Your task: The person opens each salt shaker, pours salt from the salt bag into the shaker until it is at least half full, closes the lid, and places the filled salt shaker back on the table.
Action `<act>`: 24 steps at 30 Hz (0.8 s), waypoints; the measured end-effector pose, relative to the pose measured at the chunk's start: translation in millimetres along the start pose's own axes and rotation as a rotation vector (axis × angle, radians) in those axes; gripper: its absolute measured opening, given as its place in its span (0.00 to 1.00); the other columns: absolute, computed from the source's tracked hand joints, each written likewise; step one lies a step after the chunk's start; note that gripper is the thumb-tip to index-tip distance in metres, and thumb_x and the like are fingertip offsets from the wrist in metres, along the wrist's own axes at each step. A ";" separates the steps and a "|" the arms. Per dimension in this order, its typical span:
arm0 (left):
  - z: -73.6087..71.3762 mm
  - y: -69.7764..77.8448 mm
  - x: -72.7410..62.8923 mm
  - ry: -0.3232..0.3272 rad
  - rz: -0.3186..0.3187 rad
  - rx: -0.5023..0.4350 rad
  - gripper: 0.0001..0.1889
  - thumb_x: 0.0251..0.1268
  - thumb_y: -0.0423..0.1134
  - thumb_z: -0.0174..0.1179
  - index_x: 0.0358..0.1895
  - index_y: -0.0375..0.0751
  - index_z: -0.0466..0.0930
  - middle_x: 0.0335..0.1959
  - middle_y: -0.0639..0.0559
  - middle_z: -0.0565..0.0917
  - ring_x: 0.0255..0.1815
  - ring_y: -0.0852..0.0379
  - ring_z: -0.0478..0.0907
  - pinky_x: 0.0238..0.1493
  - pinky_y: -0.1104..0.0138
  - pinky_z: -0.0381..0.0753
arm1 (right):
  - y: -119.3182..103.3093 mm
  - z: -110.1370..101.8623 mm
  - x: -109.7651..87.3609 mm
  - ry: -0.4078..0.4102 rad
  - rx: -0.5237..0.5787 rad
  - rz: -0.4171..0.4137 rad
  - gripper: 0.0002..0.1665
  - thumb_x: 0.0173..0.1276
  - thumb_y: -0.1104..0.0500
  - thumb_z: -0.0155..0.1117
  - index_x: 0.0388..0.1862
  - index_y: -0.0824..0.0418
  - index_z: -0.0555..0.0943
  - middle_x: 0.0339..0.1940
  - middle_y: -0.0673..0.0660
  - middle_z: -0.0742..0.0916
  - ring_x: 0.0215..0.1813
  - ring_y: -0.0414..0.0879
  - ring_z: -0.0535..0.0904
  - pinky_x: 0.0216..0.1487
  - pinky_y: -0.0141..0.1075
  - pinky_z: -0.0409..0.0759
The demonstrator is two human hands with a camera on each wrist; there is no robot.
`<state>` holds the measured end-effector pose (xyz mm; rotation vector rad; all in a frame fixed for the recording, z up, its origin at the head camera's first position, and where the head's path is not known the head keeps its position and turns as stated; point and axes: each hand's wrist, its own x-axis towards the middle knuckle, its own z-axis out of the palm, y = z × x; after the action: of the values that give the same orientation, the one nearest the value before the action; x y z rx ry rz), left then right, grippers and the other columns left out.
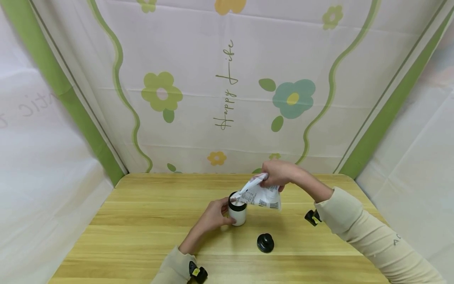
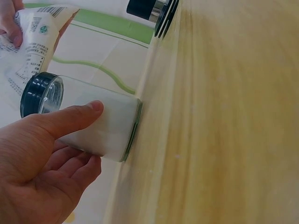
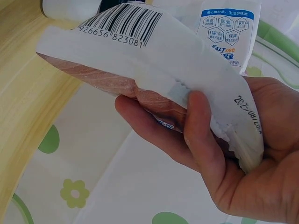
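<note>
While the jar point(image 1: 238, 217) is kept upright on the wooden table point(image 1: 142, 221) by the left hand point(image 1: 214, 215), the white printed bag point(image 1: 264, 196) is held tilted above it by the right hand point(image 1: 282, 172). Left fingers: curled round the jar wall, thumb on one side, other fingers on the opposite side, opened only as wide as the jar. Right fingers: closed on the bag, film bunched and pinched between thumb and fingers. Bag's narrow end is pointed down at the jar mouth; whether the rim is touched cannot be told. Jar is clear-walled, black-collared, and is filled with white contents to below the collar, as seen from the left wrist. Black lid point(image 1: 265, 243) is set apart on the table, near the jar, on the person's side. Barcode and date print are shown on the bag in the right wrist view. Light sleeves point(image 1: 354, 221) are worn; a flower-printed cloth point(image 1: 198, 55) is hung behind the table.
</note>
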<state>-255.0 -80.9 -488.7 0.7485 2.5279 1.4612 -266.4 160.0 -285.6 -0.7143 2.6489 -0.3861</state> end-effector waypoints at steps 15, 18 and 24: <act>0.1 0.5 0.2 -0.003 0.000 0.007 0.34 0.51 0.31 0.76 0.65 0.35 0.75 0.63 0.42 0.81 0.63 0.47 0.80 0.64 0.59 0.81 | 0.4 1.0 1.1 0.001 0.000 0.000 0.05 0.67 0.64 0.66 0.31 0.65 0.84 0.26 0.56 0.87 0.23 0.43 0.84 0.22 0.33 0.87; 0.1 0.5 0.1 -0.002 -0.001 0.010 0.34 0.51 0.32 0.76 0.65 0.36 0.75 0.63 0.42 0.81 0.64 0.47 0.79 0.65 0.59 0.81 | 0.6 0.8 1.3 0.004 -0.001 -0.002 0.05 0.67 0.64 0.67 0.31 0.66 0.84 0.26 0.56 0.87 0.23 0.43 0.84 0.22 0.33 0.87; -0.1 0.6 0.6 0.001 -0.004 0.015 0.35 0.51 0.33 0.76 0.65 0.36 0.75 0.63 0.42 0.80 0.64 0.47 0.79 0.65 0.59 0.81 | 1.1 0.3 1.4 0.005 -0.003 -0.008 0.05 0.67 0.64 0.66 0.31 0.65 0.84 0.26 0.56 0.87 0.22 0.43 0.84 0.22 0.33 0.87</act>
<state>-255.3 -80.4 -488.0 0.7450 2.5421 1.4441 -267.9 160.1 -286.6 -0.7262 2.6522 -0.3863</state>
